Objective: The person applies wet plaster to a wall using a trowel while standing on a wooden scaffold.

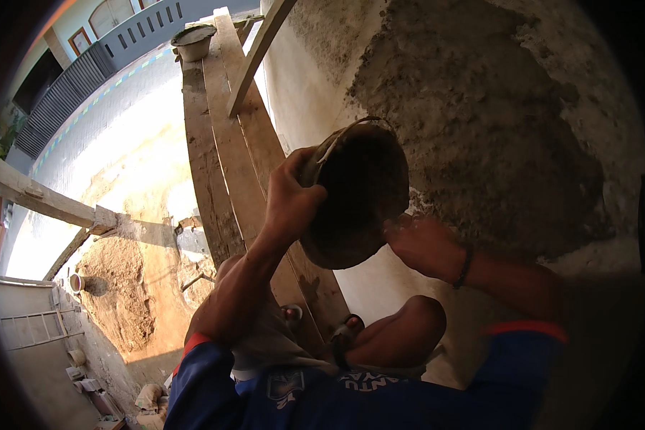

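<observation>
A dark bucket point(358, 193) is tipped on its side in front of me, its shadowed opening toward me and a thin handle arched over its top. My left hand point(294, 193) is closed on the left part of its rim, thumb over the edge. My right hand point(423, 244) is curled at the bucket's lower right edge, slightly smeared; what its fingers hold is hidden. Just beyond, rough dark mortar point(480, 136) covers part of the wall on the right. The bucket's inside is too dark to make out any contents.
I squat on a scaffold of wooden planks point(226, 158), high above the ground. A slanting timber post point(258, 61) crosses them. Another bucket point(193, 43) stands at the far plank end. Below left are a sand heap point(115, 287), a small pail point(77, 283) and a beam point(46, 193).
</observation>
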Available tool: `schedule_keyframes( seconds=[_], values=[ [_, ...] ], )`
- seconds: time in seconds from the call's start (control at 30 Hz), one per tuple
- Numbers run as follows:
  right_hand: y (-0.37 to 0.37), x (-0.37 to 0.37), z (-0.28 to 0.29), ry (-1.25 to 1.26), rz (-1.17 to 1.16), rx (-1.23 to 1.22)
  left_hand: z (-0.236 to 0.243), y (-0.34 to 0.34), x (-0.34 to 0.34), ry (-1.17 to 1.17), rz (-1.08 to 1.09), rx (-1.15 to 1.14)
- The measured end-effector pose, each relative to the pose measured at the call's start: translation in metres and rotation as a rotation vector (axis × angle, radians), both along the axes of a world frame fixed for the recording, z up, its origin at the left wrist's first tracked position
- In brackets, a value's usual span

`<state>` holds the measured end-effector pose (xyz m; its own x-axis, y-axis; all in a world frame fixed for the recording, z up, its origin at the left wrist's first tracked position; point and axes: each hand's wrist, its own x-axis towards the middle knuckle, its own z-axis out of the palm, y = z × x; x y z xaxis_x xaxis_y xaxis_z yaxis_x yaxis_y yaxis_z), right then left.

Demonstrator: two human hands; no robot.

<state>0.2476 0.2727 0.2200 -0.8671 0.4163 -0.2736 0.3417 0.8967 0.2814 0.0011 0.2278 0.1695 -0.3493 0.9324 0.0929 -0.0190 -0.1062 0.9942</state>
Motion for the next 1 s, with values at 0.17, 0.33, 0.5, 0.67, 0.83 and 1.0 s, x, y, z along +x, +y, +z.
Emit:
schedule_keyframes(
  seconds=[0.17,0.33,0.5,0.67,0.83,1.0],
  values=[
    [0.006,-0.011,0.056,0.121,0.025,0.435,0.008,0.004,0.008,0.125,-0.028,0.093],
    [0.022,-0.028,0.015,-0.003,-0.114,0.24,0.009,0.003,0.015,0.097,-0.011,0.086],
    [0.008,-0.019,-0.028,0.144,-0.164,-0.085,0.006,0.005,0.016,0.005,0.059,0.009],
    [0.002,-0.024,-0.043,0.132,-0.36,-0.288,0.008,0.01,0.03,0.123,0.078,0.044],
    [-0.003,-0.045,-0.063,0.253,-0.408,-0.632,-0.016,0.01,0.044,0.399,0.154,0.042],
    [0.001,-0.041,-0.069,0.58,-0.564,-0.941,-0.027,0.015,0.047,0.584,0.255,0.124]
  ],
)
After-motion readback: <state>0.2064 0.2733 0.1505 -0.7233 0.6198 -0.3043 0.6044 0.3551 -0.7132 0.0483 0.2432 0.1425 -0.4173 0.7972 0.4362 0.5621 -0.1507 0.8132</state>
